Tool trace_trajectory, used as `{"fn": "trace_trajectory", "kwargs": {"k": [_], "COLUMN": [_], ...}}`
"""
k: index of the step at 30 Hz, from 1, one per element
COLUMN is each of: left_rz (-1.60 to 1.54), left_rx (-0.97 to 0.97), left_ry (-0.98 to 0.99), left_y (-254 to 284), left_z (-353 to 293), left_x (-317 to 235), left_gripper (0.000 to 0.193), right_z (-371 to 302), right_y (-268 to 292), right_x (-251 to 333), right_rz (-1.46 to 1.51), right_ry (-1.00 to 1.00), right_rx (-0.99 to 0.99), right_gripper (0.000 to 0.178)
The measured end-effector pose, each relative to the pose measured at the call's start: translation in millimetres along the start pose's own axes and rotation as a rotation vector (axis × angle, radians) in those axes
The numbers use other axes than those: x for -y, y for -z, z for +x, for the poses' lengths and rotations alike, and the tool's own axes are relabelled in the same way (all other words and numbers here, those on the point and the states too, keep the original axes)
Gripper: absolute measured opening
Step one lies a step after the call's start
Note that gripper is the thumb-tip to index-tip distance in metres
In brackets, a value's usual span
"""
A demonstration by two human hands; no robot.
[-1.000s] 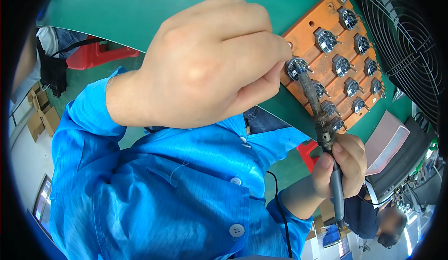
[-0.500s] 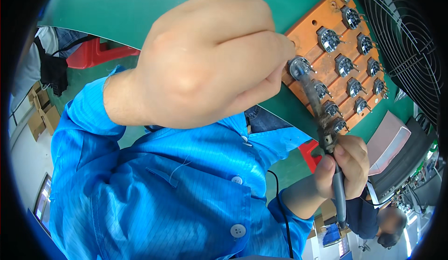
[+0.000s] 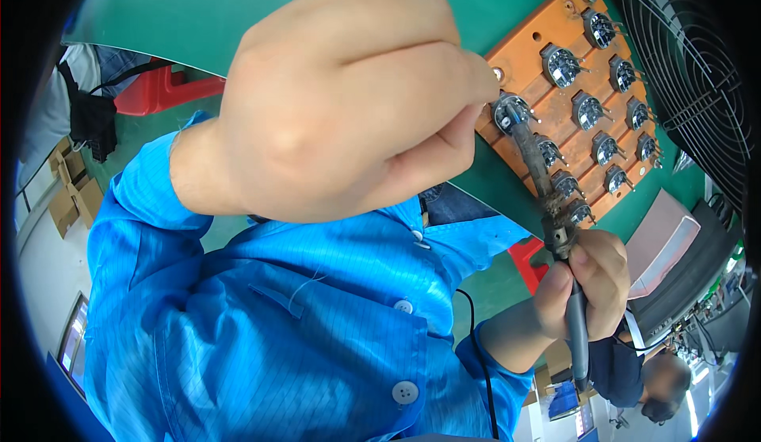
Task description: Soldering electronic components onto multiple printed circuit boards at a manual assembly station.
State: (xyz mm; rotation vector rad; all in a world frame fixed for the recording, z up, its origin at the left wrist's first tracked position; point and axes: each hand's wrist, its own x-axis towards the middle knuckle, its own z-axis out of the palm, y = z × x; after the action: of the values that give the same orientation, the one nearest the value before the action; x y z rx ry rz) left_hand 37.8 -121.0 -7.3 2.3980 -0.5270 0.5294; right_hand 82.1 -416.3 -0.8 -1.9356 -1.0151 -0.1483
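My right hand [image 3: 596, 279] grips a soldering iron [image 3: 578, 331] by its dark grey handle. The iron's brown, scorched shaft slants up and left, and its tip meets a small round metal-rimmed part [image 3: 502, 118] at the left side of an orange fixture block [image 3: 519, 61]. My left hand [image 3: 349, 109] is closed, large and near the camera, with its fingertips pinched beside that same part. Whatever the pinch holds is hidden behind the fingers. Several similar round parts [image 3: 563, 68] with thin pins sit in rows on the block.
The block lies on a green table [image 3: 174, 14]. A black wire fan guard [image 3: 690, 85] curves along the right, above a pinkish panel [image 3: 666, 240]. Red stools [image 3: 166, 91] stand below the table edge. Another person [image 3: 626, 375] is at the lower right.
My left hand has drifted slightly left. The iron's tip stays at the same round part, and a faint haze around the shaft has thinned. My right hand has barely moved.
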Motion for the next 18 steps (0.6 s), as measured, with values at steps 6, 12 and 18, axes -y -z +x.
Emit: {"fn": "trace_trajectory", "kwargs": {"k": [6, 12, 18], "left_rz": [-0.072, -0.561, -0.912], "left_rx": [-0.026, 0.135, 0.649], "left_ry": [0.234, 0.437, 0.193], "left_y": [16, 35, 37], "left_z": [-2, -11, -20], "left_x": [0, 7, 17], "left_gripper": [0.012, 0.013, 0.011], "right_z": [-17, -74, -106], "right_y": [22, 48, 68], "right_x": [-1, -15, -19], "right_rz": [0.004, -0.184, -0.546], "right_ry": [0.030, -0.064, -0.306], "right_rx": [-0.044, -0.703, -1.085], "right_gripper": [0.030, 0.024, 0.022]}}
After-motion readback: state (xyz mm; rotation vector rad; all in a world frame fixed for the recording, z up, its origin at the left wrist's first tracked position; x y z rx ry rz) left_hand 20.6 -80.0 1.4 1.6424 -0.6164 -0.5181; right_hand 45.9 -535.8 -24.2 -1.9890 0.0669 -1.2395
